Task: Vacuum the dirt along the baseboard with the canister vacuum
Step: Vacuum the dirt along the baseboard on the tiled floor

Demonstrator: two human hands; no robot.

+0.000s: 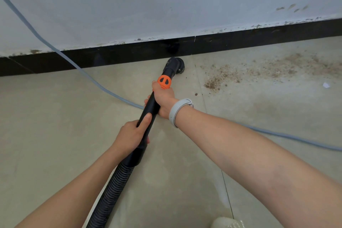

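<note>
Mostly the job looked unfinished in the head view. The round brush nozzle (pixel 176 65) sat on the floor just beside the black baseboard (pixel 129 53) at centre frame, and the tiles to its left showed no loose grit, so that stretch seemed done. To its right, a broad brown scatter of dirt (pixel 268 68) lay across the upper right of the frame, running along the baseboard and apart from the nozzle; by my reckoning this was the bulk of the work left.

The right hand (pixel 163 99), with a grey wristband (pixel 175 112), had its fingers wrapped round the black wand (pixel 150 111) just below the orange collar (pixel 164 81). The left hand (pixel 132 135) gripped the wand lower down, thumb laid along it, above the ribbed hose (pixel 111 192) at the bottom centre. A grey cord (pixel 55 50) crossed the floor behind.
</note>
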